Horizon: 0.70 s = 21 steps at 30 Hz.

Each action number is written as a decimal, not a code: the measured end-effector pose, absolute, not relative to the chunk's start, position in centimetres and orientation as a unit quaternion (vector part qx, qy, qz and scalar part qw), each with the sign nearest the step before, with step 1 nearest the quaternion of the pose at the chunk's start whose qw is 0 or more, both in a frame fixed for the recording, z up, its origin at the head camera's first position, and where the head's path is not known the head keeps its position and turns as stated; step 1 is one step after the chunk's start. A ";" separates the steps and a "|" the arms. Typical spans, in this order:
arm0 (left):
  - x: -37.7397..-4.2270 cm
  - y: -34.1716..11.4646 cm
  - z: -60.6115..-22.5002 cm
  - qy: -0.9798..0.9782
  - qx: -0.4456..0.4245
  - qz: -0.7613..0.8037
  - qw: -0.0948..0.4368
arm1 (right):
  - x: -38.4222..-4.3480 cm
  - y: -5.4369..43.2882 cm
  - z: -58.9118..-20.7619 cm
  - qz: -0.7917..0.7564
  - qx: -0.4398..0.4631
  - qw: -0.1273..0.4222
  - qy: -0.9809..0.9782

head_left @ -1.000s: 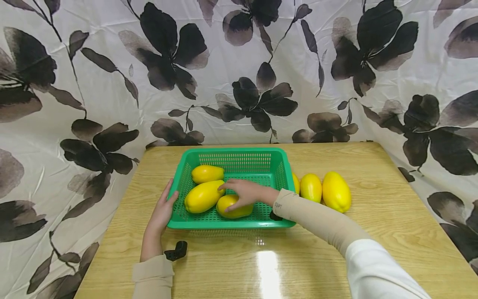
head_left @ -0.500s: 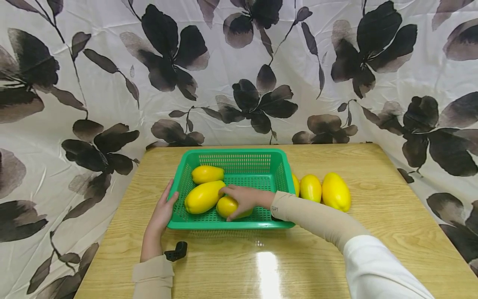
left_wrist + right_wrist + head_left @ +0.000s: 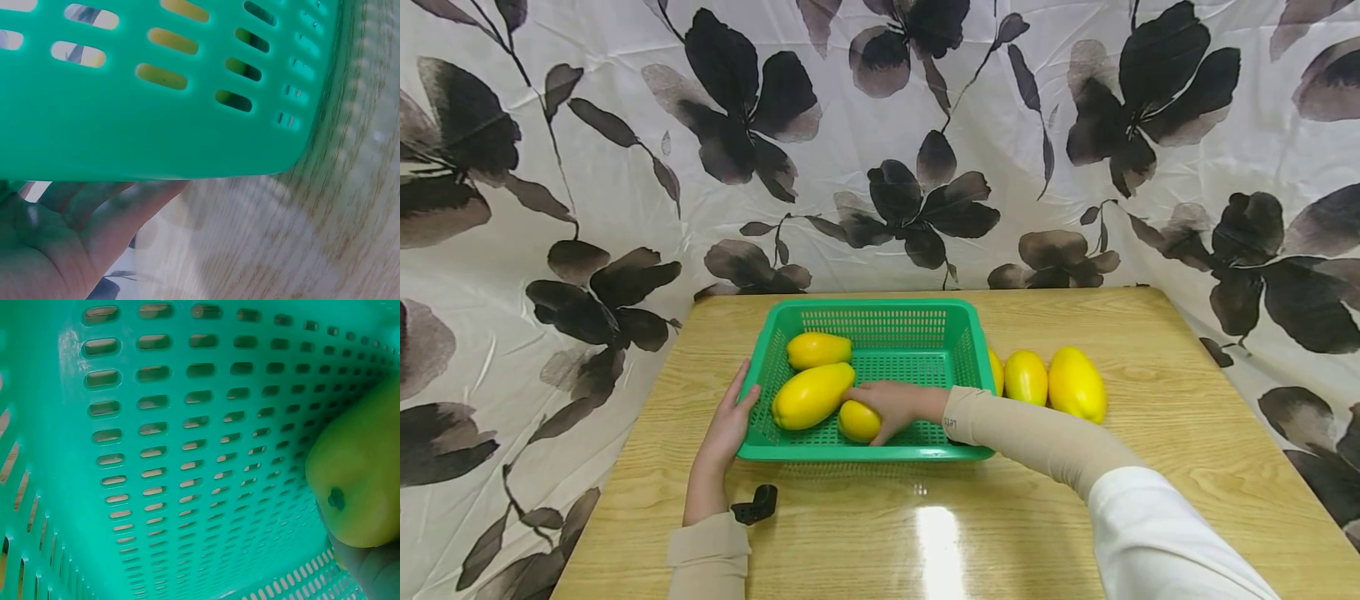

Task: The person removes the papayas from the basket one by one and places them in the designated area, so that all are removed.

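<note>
A green plastic basket (image 3: 865,452) stands on the table with three yellow papayas inside. My left hand (image 3: 727,421) holds its left wall, the thumb at the rim and the fingers along the outside; in the left wrist view, fingers (image 3: 128,209) lie against the basket. Inside the basket, my right hand (image 3: 891,406) grips the papaya nearest the front (image 3: 858,422) from above; its right part is hidden under the palm. That papaya's stem end (image 3: 359,487) shows in the right wrist view. A larger papaya (image 3: 812,397) lies left of it, and another (image 3: 818,351) lies behind.
Right of the basket, more papayas lie on the wooden table (image 3: 1037,517): one upright in view (image 3: 1026,377), a bigger one (image 3: 1077,385), and one partly hidden by the basket wall. A black bracket (image 3: 757,504) sits by my left wrist. Floral cloth (image 3: 850,125) hangs behind.
My right hand has lowered onto the front papaya and its fingers have closed around it. The left hand and basket stay where they were.
</note>
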State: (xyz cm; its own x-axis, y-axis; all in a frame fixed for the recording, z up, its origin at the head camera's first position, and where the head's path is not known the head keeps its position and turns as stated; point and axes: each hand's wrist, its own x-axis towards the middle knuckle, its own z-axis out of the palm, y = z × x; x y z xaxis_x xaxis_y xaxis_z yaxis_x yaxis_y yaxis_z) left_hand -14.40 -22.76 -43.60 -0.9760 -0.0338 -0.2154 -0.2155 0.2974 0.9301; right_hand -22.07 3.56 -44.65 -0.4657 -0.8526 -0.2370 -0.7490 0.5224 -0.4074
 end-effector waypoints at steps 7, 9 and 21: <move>-14.4 -22.7 -43.5 0.801 -0.083 0.587 0.080 | -22.0 3.3 -44.7 -0.111 -0.475 0.210 0.847; -14.4 -22.7 -43.4 0.801 -0.083 0.587 0.082 | -21.9 3.3 -44.5 -0.112 -0.472 0.210 0.849; -14.5 -22.8 -43.6 0.803 -0.081 0.584 0.083 | -22.2 3.7 -43.7 -0.157 -0.484 0.167 0.844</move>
State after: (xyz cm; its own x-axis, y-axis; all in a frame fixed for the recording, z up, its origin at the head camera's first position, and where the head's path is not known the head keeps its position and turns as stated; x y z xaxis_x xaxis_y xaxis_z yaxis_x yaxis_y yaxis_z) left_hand -14.53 -22.79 -43.56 -0.9730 -0.0327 -0.2283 -0.2273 0.3040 0.9252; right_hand -22.15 3.65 -43.68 -0.4750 -0.8703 -0.1301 -0.7655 0.4816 -0.4267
